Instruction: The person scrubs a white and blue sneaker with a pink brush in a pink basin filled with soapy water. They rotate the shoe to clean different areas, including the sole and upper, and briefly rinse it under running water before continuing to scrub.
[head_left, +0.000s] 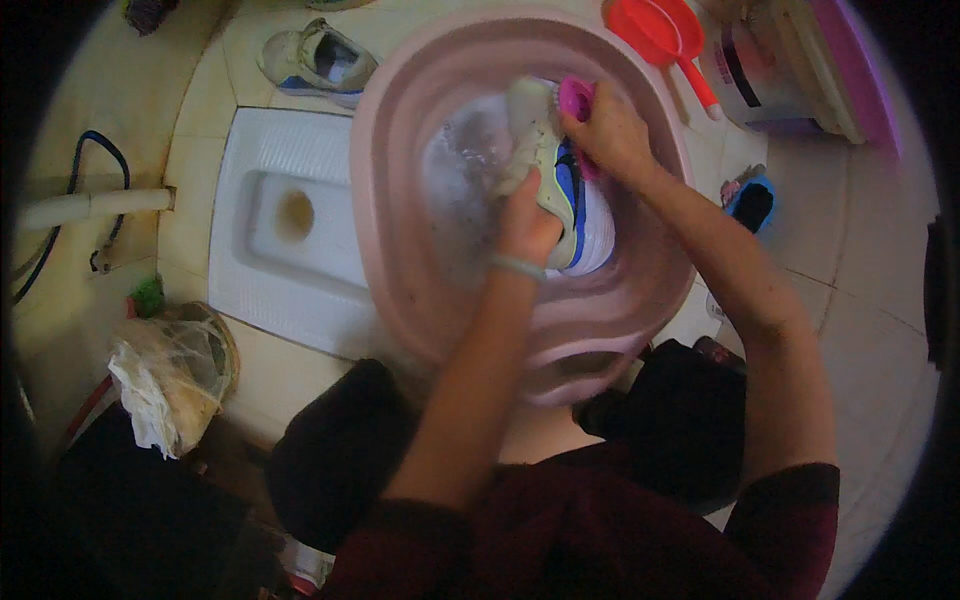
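My left hand (529, 225) grips a light-coloured sneaker (551, 169) with a blue stripe and a white sole, its thumb on the upper. The sneaker is held tilted inside a large pink plastic basin (390, 300), above cloudy, sudsy water (465, 195). In my right hand (615, 135) is a pink scrubbing brush (576, 97), set against the side of the sneaker near its sole. The fingers of my left hand are partly hidden by the shoe. The sneaker's far end is blurred.
A similar sneaker (319, 60) lies beyond a white squat toilet (240, 292), left of the basin. A red dipper (660, 30) is at the basin's far right. A lined waste basket (225, 337) stands at lower left. A blue brush-like thing (754, 204) lies on the right floor.
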